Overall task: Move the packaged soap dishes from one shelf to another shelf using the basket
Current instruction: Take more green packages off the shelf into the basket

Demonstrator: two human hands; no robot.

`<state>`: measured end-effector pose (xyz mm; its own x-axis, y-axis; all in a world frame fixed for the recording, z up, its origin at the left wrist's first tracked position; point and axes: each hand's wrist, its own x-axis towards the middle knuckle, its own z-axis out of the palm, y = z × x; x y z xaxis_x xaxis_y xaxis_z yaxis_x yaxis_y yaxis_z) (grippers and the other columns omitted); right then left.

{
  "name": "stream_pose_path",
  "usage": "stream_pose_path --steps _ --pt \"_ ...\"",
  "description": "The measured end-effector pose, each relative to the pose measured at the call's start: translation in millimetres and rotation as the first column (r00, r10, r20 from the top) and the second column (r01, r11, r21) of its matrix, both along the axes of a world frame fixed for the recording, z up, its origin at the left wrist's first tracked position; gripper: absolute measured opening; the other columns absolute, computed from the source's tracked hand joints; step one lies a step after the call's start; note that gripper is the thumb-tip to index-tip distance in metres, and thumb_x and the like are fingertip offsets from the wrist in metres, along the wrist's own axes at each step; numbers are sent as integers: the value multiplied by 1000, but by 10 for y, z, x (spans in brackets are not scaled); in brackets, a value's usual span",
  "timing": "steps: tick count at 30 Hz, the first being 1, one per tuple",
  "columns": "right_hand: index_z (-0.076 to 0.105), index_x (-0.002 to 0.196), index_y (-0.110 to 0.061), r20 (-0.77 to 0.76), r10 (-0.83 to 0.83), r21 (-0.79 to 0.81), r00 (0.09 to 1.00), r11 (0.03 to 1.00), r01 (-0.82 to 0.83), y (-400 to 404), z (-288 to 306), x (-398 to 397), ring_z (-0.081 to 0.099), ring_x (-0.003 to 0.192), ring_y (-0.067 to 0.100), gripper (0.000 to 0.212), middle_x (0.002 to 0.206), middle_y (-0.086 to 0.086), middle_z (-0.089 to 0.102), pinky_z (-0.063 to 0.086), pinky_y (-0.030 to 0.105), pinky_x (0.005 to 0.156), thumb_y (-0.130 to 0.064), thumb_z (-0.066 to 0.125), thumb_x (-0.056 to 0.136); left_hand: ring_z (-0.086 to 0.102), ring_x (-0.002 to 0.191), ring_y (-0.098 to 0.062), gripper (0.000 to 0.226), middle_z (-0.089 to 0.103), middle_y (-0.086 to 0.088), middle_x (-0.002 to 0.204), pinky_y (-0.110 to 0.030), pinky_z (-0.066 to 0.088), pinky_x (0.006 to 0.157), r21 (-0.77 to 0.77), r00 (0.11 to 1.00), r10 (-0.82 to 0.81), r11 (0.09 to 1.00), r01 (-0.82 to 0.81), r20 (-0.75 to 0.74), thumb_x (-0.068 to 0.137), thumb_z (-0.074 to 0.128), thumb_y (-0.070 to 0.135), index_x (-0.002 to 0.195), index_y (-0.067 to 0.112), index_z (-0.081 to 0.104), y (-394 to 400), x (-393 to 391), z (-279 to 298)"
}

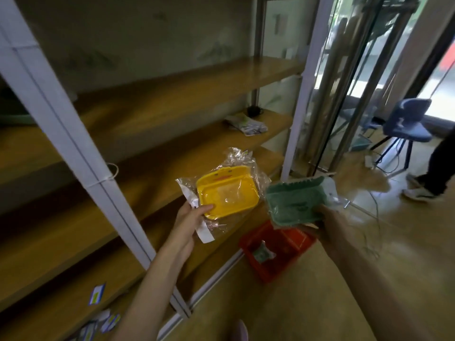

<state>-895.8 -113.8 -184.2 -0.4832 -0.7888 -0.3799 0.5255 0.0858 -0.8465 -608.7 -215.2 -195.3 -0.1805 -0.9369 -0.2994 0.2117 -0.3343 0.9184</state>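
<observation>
My left hand (189,221) grips a yellow soap dish (227,191) in clear plastic wrap, held over the edge of a wooden shelf (157,183). My right hand (330,222) holds a green packaged soap dish (295,203) just to the right of the yellow one. Below both, a red basket (275,249) stands on the floor by the shelf unit, with one small green packaged item (263,253) inside it.
A white shelf post (81,148) crosses the left. Crumpled packages (246,124) lie on a higher shelf. Small packets (97,294) sit on the lowest shelf. A blue chair (408,121) and a person's legs (428,183) are at the right.
</observation>
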Motion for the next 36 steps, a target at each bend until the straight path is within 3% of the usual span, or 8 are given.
stream_pose_path --steps 3,7,10,13,18,26,29,36 --pt "48 133 -15 -29 7 1 1000 1000 -7 -267 -49 -338 66 106 33 36 118 15 63 64 41 63 -2 46 100 66 114 -27 56 70 -3 124 -50 50 104 13 1000 -2 1000 1 16 85 77 19 137 22 56 -274 -332 -123" --pt "52 110 -21 -62 44 54 997 998 -41 -678 -103 -765 65 107 34 24 118 17 63 64 45 70 -1 47 98 67 113 -27 52 70 -6 125 -47 52 101 40 1000 2 999 -2 -14 87 74 17 135 20 56 -600 -745 -258" --pt "50 121 -15 -41 75 83 996 994 -71 -947 -215 -1097 66 107 36 29 121 19 63 62 49 77 0 50 97 67 113 -28 56 70 -6 126 -42 56 92 51 999 33 998 -31 -30 85 75 20 137 20 54 -801 -1014 -315" --pt "47 129 -16 5 101 93 995 991 -101 -1168 -314 -1415 68 99 35 40 115 18 64 61 49 75 2 51 94 66 115 -27 60 72 -3 121 -48 49 104 57 998 63 996 -62 -22 74 80 30 130 25 58 -984 -1278 -355" --pt "49 126 -9 7 140 87 990 986 -140 -1416 -493 -1839 75 82 28 37 111 18 68 65 41 66 4 49 91 64 116 -28 51 69 -8 123 -50 46 107 118 990 141 983 -138 -19 79 82 22 123 21 57 -1140 -1661 -474" --pt "44 144 -9 22 287 85 958 954 -288 -1844 -775 -2781 67 113 37 52 131 20 63 62 44 79 -7 52 93 72 101 -27 44 74 -11 112 -36 60 76 172 955 294 943 -284 -35 86 74 13 127 13 57 -1145 -2596 -691" --pt "48 141 -9 24 367 122 930 922 -368 -1942 -780 -3112 67 112 36 47 129 19 66 61 42 79 -8 49 94 72 100 -29 35 75 -11 110 -45 58 87 202 918 394 902 -381 -31 89 72 13 121 16 58 -1057 -2926 -770" --pt "53 127 -8 50 473 272 880 841 -468 -1983 -848 -3702 71 87 28 29 106 15 70 61 34 58 -11 47 99 68 111 -36 47 69 -17 124 -60 49 101 253 861 505 827 -502 58 90 73 17 133 9 56 -861 -3376 -993"
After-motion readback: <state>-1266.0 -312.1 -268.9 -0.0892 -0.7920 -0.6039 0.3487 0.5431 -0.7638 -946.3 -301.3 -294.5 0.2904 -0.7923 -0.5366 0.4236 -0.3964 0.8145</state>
